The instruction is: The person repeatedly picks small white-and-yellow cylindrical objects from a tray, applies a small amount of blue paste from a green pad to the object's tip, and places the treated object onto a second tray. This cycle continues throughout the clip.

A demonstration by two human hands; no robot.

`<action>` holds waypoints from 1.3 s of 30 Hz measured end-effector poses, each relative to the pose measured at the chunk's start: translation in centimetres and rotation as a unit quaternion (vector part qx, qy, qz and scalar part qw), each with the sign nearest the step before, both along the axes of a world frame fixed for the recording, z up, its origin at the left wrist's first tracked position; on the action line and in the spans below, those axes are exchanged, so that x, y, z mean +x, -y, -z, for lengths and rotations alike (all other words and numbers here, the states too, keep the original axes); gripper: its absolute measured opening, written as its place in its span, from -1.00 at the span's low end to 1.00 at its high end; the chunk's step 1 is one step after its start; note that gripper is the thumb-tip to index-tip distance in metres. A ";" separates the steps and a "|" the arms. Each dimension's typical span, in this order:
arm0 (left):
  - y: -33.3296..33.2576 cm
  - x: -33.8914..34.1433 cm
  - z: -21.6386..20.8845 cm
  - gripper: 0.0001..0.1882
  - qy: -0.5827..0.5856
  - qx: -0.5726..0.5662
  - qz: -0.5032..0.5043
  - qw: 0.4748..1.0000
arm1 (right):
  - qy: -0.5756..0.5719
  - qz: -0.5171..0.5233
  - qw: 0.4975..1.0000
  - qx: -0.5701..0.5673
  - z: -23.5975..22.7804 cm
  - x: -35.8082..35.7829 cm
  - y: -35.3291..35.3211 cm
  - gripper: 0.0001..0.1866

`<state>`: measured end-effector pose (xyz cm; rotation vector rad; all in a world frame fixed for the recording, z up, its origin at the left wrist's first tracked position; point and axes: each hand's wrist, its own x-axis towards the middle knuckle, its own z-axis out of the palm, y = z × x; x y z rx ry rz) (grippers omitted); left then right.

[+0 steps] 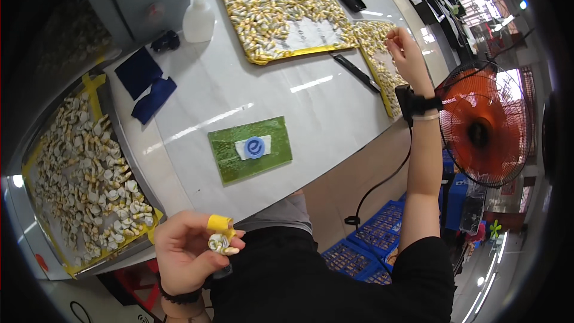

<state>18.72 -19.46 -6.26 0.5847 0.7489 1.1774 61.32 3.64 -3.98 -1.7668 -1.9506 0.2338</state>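
My left hand is near the lower edge, its thumb and fingers closed on a small white-and-yellow figurine-like piece. A yellow wrap covers one of its fingers. My right hand is raised at the far right, over a tray of many small white, grey and yellow pieces. Its fingers are curled together, and whatever they may hold is too small to make out. Between the hands lies a green rectangular mat with a round blue disc on a white patch.
A larger yellow-edged tray of small pieces stands at the back, beside a black-handled tool. A white squeeze bottle and dark blue cloths are left of it. Another tray of pieces lies left; an orange fan stands right.
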 end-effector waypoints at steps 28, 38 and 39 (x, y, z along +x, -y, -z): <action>-1.0 0.6 0.8 -0.67 -0.205 0.197 -0.136 0.949 | -0.174 -0.356 0.918 -0.013 -0.2 -21.2 12.7 -0.80; -1.2 1.8 0.5 -0.68 -0.229 0.260 -0.132 0.929 | -0.357 -0.403 0.843 -0.028 -1.5 -22.6 15.6 -0.75; -1.3 1.8 0.4 -0.65 -0.250 0.273 -0.118 0.921 | -0.353 -0.411 0.840 -0.026 -1.5 -22.7 15.6 -0.75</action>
